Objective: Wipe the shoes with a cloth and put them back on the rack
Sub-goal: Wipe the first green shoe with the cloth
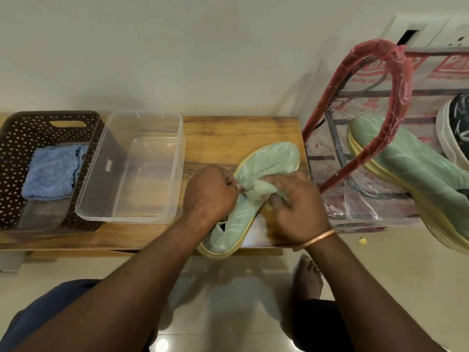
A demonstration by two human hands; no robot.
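A pale green mesh shoe with a yellow rubber sole (pixel 269 161) lies aslant at the right end of the low wooden bench (pixel 223 133), its rounded toe toward the bench's far edge and its heel at the near edge. The left hand (pixel 210 191) sits over the middle of the shoe, fingers curled tight and pinching the perforated upper. The right hand (pixel 297 207), just beside it toward the bench's right end, has fingers and thumb curled round a bunched, fuzzy pale green cloth (pixel 264 189) pressed against the upper; a smooth copper bangle (pixel 317 240) circles that wrist.

At the middle of the bench stands a clear rectangular plastic tub (pixel 129 166) with rounded corners; touching it at the bench's left end is a dark brown perforated plastic basket (pixel 15 148) holding a crumpled blue terry cloth (pixel 50 171).

Off the bench's right end stands a clear printed plastic bag with crinkled red handles (pixel 396 80); the matching second green mesh shoe (pixel 411 174) lies tilted against it, and a dark shoe with a thick white sole (pixel 454 123) lies beyond that.

Before the bench's near edge, a bare foot (pixel 307 278) rests on glossy pale floor tiles (pixel 228 301).
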